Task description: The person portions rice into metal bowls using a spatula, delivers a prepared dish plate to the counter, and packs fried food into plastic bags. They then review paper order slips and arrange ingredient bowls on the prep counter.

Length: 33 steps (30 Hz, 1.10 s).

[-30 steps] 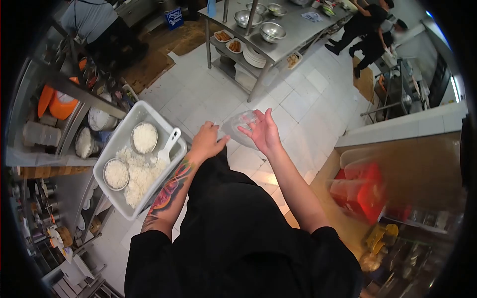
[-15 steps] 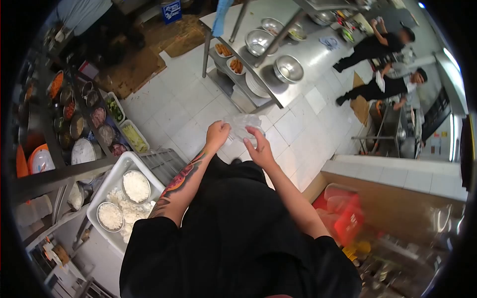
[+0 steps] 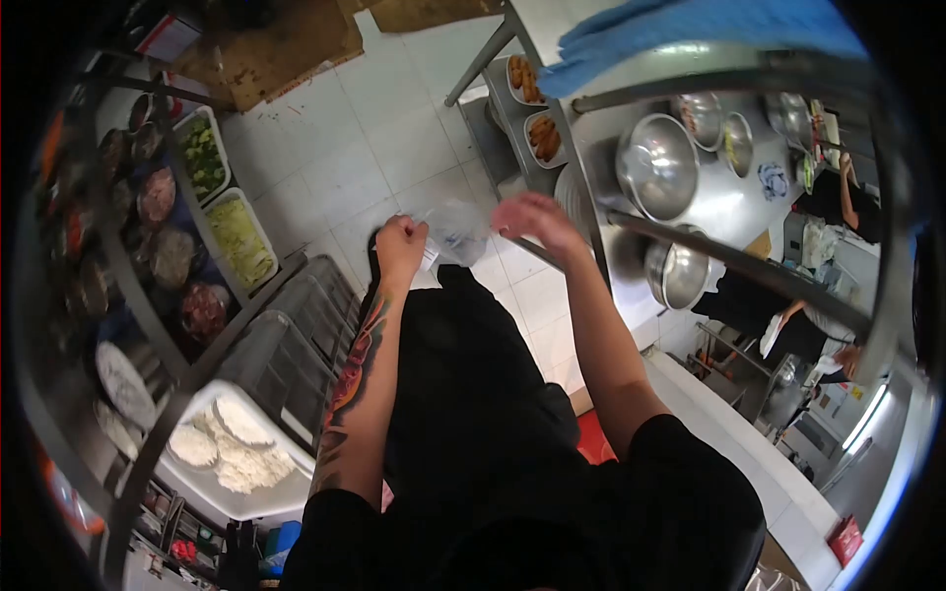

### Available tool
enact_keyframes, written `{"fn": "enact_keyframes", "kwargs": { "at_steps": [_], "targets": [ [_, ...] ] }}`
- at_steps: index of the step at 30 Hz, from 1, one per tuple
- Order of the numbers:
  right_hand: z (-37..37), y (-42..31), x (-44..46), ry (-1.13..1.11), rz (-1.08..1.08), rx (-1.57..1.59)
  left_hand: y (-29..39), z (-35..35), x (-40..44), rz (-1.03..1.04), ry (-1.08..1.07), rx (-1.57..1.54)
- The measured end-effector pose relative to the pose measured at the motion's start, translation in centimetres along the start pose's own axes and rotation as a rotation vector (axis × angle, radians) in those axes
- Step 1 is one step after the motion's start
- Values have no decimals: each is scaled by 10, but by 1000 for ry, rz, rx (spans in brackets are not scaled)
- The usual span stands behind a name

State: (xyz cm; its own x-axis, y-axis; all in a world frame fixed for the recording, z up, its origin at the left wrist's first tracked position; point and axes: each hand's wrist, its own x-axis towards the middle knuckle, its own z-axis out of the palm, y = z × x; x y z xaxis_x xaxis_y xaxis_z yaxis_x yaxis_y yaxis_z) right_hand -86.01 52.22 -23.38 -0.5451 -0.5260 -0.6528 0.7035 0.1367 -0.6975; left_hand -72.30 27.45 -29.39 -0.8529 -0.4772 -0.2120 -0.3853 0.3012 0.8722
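White tiles (image 3: 384, 133) flank a steel table (image 3: 593, 128); left grip (image 3: 400, 246) clutches clear plastic (image 3: 457, 232), right grip (image 3: 542, 223) too blurred to tell.

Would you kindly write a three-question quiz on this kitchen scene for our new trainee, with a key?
1. True or false: the person's left hand is empty.
2. Fill in the missing word: the white tub at the lower left of the view has ____ in it.
3. Choose one: the cloth at the upper right of the view is A) red, B) blue, C) yellow.

Key:
1. False; it holds a clear bag.
2. Rice.
3. B.
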Motion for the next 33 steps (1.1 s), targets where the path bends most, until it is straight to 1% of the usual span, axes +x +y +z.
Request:
{"fn": "enact_keyframes", "kwargs": {
  "at_steps": [1,2,3,4,6,7,8,9,10,12,14,18,20,21,24,25,26,27,28,29,31,32,33],
  "targets": [
    [-7,-1,23,231,-85,-5,-7,4,14,-72,-15,0],
    [-30,14,52,411,-164,-90,-17,10,25,-141,-35,2],
    [-59,27,81,594,-252,-180,-33,24,37,-129,-38,-70],
    [-71,9,98,658,-160,-577,-43,35,48,-140,-61,-74],
    [-87,-7,134,704,-37,-976,-51,50,70,-77,-111,-123],
    [-89,-6,150,885,-35,-923,-50,53,78,-52,-147,-116],
    [-91,-4,161,982,-25,-895,-56,59,83,-57,-168,-120],
    [-91,-5,172,1078,-19,-862,-61,63,89,-17,-160,-119],
    [-92,-7,183,1100,-12,-812,-66,67,96,28,-149,-115],
    [-102,-2,205,1129,6,-767,-67,72,105,-16,-175,-121],
    [-105,3,223,1400,99,-1032,-66,75,113,-63,-197,-121],
    [-115,1,225,1379,150,-933,-63,87,132,-103,-222,-118],
    [-128,10,226,1402,4,-931,-59,91,141,-130,-226,-128],
    [-132,12,224,1399,14,-932,-57,92,147,-104,-237,-104],
    [-137,6,218,1362,74,-760,-48,96,162,-61,-237,-77],
    [-136,4,216,1351,51,-774,-44,97,168,-38,-221,-72],
    [-134,0,214,1344,41,-781,-42,96,173,-43,-222,-71],
    [-131,-5,211,1337,31,-788,-42,96,178,-101,-253,-41],
    [-127,-10,208,1318,0,-651,-42,97,182,-159,-284,-10],
    [-122,-17,203,1295,-29,-514,-46,99,187,-162,-286,-7],
    [-110,-28,192,1238,-83,-241,-52,103,193,-9,-92,-184],
    [-104,-31,188,1216,-97,-170,-49,100,195,-11,-90,-177],
    [-98,-34,183,1195,-108,-99,-42,94,201,-52,-138,-148]
  ]
}}
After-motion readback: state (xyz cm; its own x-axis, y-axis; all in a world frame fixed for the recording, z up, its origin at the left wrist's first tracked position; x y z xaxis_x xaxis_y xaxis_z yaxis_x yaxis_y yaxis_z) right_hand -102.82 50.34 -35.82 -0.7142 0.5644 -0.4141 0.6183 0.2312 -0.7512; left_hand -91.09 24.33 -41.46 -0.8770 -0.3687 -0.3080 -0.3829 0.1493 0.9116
